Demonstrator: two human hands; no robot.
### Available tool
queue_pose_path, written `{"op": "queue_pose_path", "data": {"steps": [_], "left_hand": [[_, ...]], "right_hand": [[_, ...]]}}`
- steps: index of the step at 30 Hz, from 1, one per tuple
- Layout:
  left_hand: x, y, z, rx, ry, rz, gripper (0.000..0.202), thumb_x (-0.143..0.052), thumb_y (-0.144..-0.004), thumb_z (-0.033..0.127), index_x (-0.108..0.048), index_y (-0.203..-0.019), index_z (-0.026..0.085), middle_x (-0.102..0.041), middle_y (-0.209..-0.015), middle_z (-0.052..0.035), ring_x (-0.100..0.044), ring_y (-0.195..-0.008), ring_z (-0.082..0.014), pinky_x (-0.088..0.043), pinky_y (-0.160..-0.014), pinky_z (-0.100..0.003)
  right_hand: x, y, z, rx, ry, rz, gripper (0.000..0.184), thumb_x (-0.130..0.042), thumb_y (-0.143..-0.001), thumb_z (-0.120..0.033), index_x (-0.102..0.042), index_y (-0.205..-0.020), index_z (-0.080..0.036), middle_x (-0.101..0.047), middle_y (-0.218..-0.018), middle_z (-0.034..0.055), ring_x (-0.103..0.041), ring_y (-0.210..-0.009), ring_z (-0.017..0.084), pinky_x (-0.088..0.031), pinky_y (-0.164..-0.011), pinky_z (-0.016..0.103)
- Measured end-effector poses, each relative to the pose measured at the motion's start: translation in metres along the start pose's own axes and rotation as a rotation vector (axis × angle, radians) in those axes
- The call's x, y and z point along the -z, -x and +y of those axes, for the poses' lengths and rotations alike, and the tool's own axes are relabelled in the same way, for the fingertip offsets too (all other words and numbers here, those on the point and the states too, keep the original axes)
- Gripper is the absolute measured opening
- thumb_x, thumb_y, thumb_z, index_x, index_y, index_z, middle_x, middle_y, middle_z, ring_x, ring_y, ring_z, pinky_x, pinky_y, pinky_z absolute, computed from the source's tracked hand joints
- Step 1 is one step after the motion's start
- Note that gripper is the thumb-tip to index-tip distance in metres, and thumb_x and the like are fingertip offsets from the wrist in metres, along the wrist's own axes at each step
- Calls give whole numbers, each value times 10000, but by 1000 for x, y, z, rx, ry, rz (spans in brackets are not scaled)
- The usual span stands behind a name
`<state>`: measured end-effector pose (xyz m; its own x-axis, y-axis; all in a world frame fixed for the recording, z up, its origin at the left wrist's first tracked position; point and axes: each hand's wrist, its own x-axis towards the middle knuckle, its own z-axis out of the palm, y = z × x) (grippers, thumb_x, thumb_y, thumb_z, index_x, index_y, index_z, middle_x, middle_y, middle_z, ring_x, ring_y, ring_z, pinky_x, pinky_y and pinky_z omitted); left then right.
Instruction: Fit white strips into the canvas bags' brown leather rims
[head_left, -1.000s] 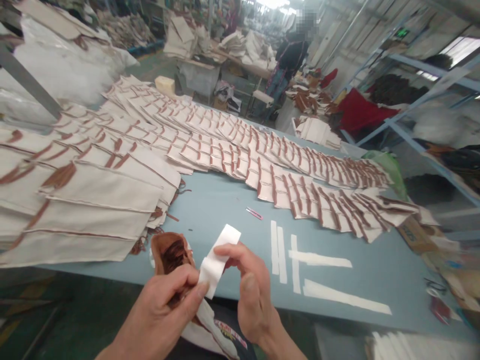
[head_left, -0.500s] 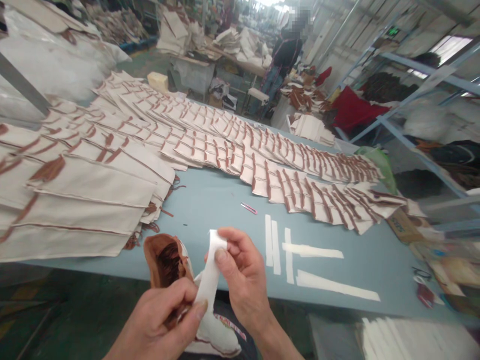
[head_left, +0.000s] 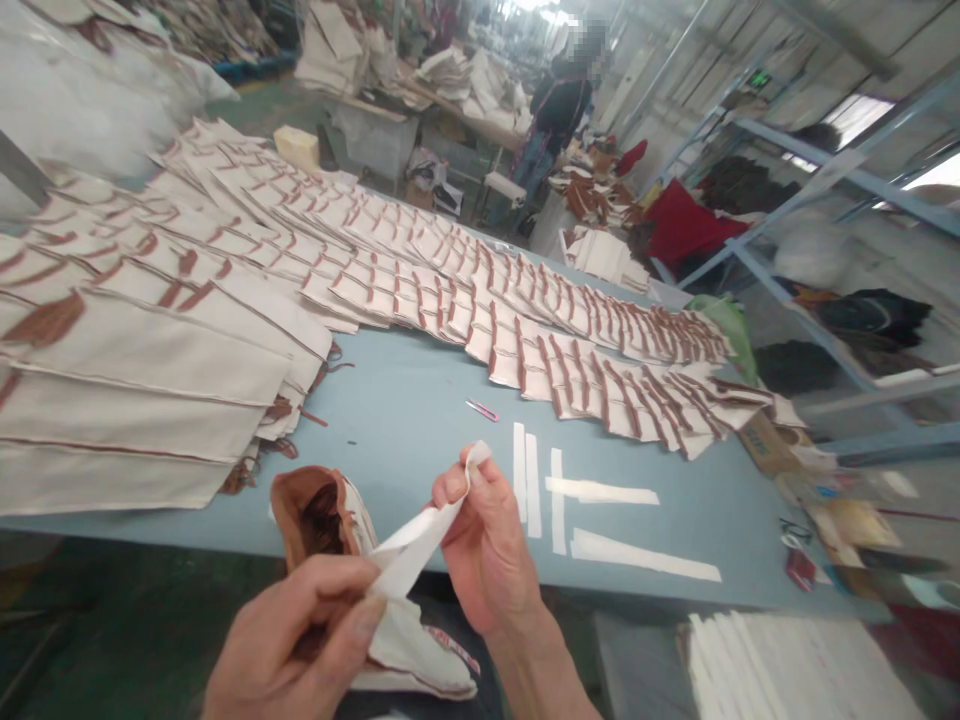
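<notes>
A white strip (head_left: pixel 420 545) is stretched between my two hands at the table's front edge. My left hand (head_left: pixel 300 635) pinches its lower end between thumb and fingers. At the upper end my right hand (head_left: pixel 487 540) grips it, and the strip folds over there. Beneath my hands lies a cream fabric piece (head_left: pixel 420 650) with a dark edge, partly hidden by my left hand. Just behind that hand, a brown-lined pouch (head_left: pixel 315 510) stands with its mouth up, brown material inside. Several loose white strips (head_left: pixel 559 500) lie flat right of my right hand.
Overlapping cream fabric pieces with brown trim (head_left: pixel 442 290) cover the back and left of the blue table (head_left: pixel 405 390). Pink-handled thread snips (head_left: pixel 481 410) lie mid-table. A white stack (head_left: pixel 780 665) sits low at right, near a shelf frame (head_left: pixel 840 175). A person (head_left: pixel 551 120) stands far back.
My right hand has turned, so the strip's upper end now folds over in its fingers and the strip slants more to the right. The view has shifted slightly.
</notes>
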<state>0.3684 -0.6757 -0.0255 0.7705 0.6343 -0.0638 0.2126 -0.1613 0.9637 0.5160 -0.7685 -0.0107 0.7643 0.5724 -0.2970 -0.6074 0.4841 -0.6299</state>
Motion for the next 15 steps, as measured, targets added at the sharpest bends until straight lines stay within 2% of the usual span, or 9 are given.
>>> {"op": "queue_pose_path", "data": {"steps": [2,3,6,9,11,13,15], "left_hand": [[3,-5,0,86,13,27,399,-776,-913,673,-743,-929,276,-651,-533,74,-604,-433,-144,-483,-460,-198],[4,-10,0,81,4,8,394,-771,-920,658,-729,-894,267,-618,-506,80,-578,-419,-138,-461,-445,-197],[7,-23,0,-69,-93,-126,388,-693,-1003,536,-717,-748,245,-622,-514,57,-568,-433,-127,-434,-464,-203],[6,-27,0,-297,-209,-235,292,-722,-995,403,-754,-756,237,-664,-555,47,-586,-451,-112,-414,-497,-208],[5,-24,1,-342,-228,-258,257,-741,-978,369,-752,-756,239,-678,-560,48,-590,-448,-109,-411,-501,-209],[4,-19,3,-211,-191,-201,336,-699,-997,421,-705,-711,245,-668,-544,47,-597,-449,-122,-432,-499,-211],[6,-16,4,-7,-125,-88,349,-667,-996,523,-690,-771,257,-648,-533,55,-608,-454,-145,-477,-507,-218]], "right_hand": [[1,0,2,-7,20,4,489,-1015,-733,-544,-690,-944,-246,-567,-718,-63,-502,-666,98,-498,-638,160],[2,0,3,-8,38,-1,488,-1003,-746,-556,-680,-938,-245,-560,-717,-62,-491,-662,100,-488,-627,162],[3,1,6,3,105,-29,463,-937,-810,-593,-648,-930,-252,-542,-708,-56,-487,-645,122,-496,-609,202],[3,1,5,38,114,-69,451,-901,-834,-616,-634,-933,-266,-518,-693,-57,-494,-624,138,-508,-598,235],[4,1,2,75,111,-95,447,-898,-837,-617,-629,-914,-269,-494,-678,-58,-477,-618,140,-494,-583,237],[5,1,-1,118,136,-111,433,-894,-847,-607,-628,-892,-268,-476,-667,-57,-450,-614,144,-477,-568,240],[8,1,-4,148,175,-135,406,-875,-870,-598,-636,-889,-271,-458,-656,-58,-410,-596,147,-477,-558,253]]}}
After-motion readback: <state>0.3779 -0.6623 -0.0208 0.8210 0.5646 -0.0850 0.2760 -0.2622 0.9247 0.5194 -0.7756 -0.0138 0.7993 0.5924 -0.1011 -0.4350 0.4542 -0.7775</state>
